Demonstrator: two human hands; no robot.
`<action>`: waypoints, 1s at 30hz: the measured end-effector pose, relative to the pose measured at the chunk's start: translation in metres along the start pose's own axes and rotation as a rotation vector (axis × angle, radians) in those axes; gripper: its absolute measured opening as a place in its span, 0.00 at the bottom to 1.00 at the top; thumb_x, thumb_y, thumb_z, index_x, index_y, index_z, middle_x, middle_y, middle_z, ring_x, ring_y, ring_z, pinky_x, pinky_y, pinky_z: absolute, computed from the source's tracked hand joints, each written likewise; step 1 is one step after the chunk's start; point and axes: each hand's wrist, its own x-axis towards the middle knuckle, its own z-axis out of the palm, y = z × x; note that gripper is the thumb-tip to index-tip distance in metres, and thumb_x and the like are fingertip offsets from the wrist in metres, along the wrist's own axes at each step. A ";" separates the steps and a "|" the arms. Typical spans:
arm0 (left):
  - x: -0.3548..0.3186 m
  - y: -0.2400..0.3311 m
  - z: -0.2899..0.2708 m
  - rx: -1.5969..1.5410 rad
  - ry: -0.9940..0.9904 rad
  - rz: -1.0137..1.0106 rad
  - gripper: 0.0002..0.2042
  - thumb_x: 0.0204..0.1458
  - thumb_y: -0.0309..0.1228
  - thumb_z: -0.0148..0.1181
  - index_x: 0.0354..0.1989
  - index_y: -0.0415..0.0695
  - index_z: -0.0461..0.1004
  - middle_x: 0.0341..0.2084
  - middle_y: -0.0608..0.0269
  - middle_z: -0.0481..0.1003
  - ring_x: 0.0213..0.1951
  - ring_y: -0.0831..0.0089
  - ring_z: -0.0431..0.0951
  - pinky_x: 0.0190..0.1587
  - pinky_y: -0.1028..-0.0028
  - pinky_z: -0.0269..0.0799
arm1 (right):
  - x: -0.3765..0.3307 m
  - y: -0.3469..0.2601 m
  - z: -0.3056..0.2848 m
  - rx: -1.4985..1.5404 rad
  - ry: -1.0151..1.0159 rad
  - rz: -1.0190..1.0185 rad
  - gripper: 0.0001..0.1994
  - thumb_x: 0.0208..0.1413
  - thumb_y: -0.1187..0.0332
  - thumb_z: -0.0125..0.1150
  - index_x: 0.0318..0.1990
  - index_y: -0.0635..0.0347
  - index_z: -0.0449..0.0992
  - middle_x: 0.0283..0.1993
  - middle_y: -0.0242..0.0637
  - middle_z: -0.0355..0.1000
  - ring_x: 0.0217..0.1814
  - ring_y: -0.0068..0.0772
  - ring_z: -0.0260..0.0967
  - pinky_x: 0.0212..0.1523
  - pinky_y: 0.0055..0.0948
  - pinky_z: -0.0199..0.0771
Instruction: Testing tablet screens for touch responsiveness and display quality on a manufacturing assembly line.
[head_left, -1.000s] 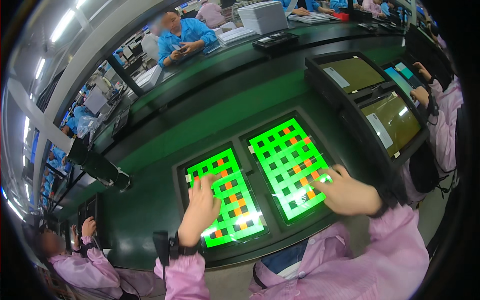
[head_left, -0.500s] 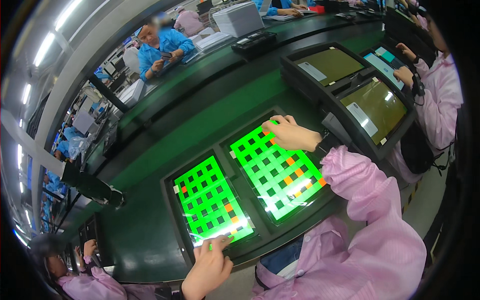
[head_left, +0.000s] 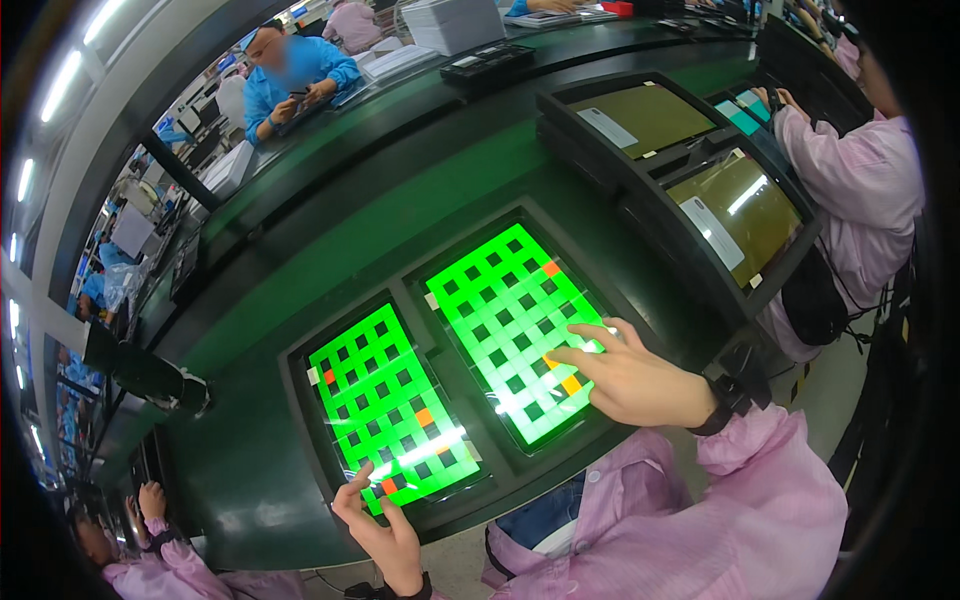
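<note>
1. Two hands, both bare. The left hand (head_left: 388, 535) stands at the near-left corner of the left tablet (head_left: 378, 395), thumb and index apart, holding nothing.
2. The right hand (head_left: 640, 382), its fingers spread wide, grips nothing; it lies over the near-right part of the right tablet (head_left: 500, 320). Fingertip contact with either screen cannot be judged from this angle.
3. Two lit tablets, side by side in one dark tray (head_left: 432, 345) on the green bench (head_left: 260, 470). Each green screen bears rows of black squares and at least three orange ones.
4. One second tray (head_left: 690, 158), beyond and to the right, containing two olive-screened tablets (head_left: 740, 220), each with one pale rectangle.
5. One co-worker in blue (head_left: 295, 75), seated across the bench.
</note>
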 end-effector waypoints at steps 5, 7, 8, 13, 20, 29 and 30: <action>-0.006 -0.007 -0.004 0.017 0.058 -0.027 0.19 0.43 0.15 0.42 0.47 0.35 0.57 0.44 0.43 0.71 0.44 0.58 0.70 0.51 0.64 0.60 | -0.011 0.000 -0.001 -0.094 -0.033 -0.063 0.17 0.46 0.75 0.55 0.47 0.66 0.67 0.44 0.42 0.70 0.63 0.49 0.55 0.60 0.56 0.48; -0.006 -0.007 -0.002 -0.020 0.063 0.022 0.18 0.43 0.15 0.42 0.46 0.35 0.58 0.43 0.45 0.72 0.42 0.59 0.71 0.48 0.65 0.61 | 0.013 0.015 0.001 -0.095 0.077 -0.030 0.17 0.46 0.75 0.54 0.47 0.66 0.67 0.45 0.42 0.70 0.63 0.49 0.55 0.60 0.56 0.48; -0.003 -0.005 0.002 -0.009 0.098 0.027 0.18 0.43 0.16 0.42 0.46 0.35 0.58 0.42 0.45 0.72 0.41 0.59 0.72 0.46 0.66 0.62 | 0.027 0.028 0.002 -0.104 0.194 0.005 0.17 0.46 0.76 0.53 0.47 0.66 0.67 0.47 0.42 0.69 0.63 0.49 0.54 0.60 0.57 0.48; -0.001 0.003 0.004 0.028 0.135 0.015 0.18 0.42 0.16 0.41 0.45 0.35 0.59 0.40 0.45 0.73 0.43 0.59 0.73 0.46 0.66 0.62 | 0.051 0.072 0.010 -0.201 0.229 0.089 0.19 0.45 0.80 0.49 0.48 0.66 0.66 0.51 0.43 0.65 0.63 0.50 0.53 0.62 0.55 0.46; 0.009 0.008 0.002 0.226 -0.257 0.138 0.22 0.44 0.16 0.45 0.50 0.36 0.53 0.50 0.48 0.72 0.51 0.56 0.64 0.59 0.63 0.50 | -0.059 0.006 -0.010 -0.064 -0.030 0.221 0.18 0.45 0.78 0.49 0.47 0.63 0.66 0.48 0.45 0.68 0.64 0.49 0.52 0.64 0.57 0.43; 0.023 0.033 0.016 0.483 -0.416 0.242 0.21 0.43 0.19 0.49 0.49 0.36 0.60 0.48 0.60 0.73 0.48 0.58 0.64 0.54 0.62 0.51 | -0.052 0.004 0.012 0.179 0.341 0.319 0.28 0.42 0.81 0.45 0.57 0.65 0.60 0.60 0.46 0.61 0.66 0.47 0.49 0.65 0.46 0.43; 0.017 0.033 0.009 0.493 -0.415 0.234 0.21 0.43 0.19 0.49 0.49 0.36 0.60 0.48 0.60 0.73 0.48 0.58 0.64 0.54 0.62 0.51 | -0.051 0.009 0.016 0.250 0.390 0.357 0.28 0.42 0.81 0.45 0.57 0.65 0.60 0.61 0.47 0.59 0.66 0.48 0.50 0.65 0.43 0.45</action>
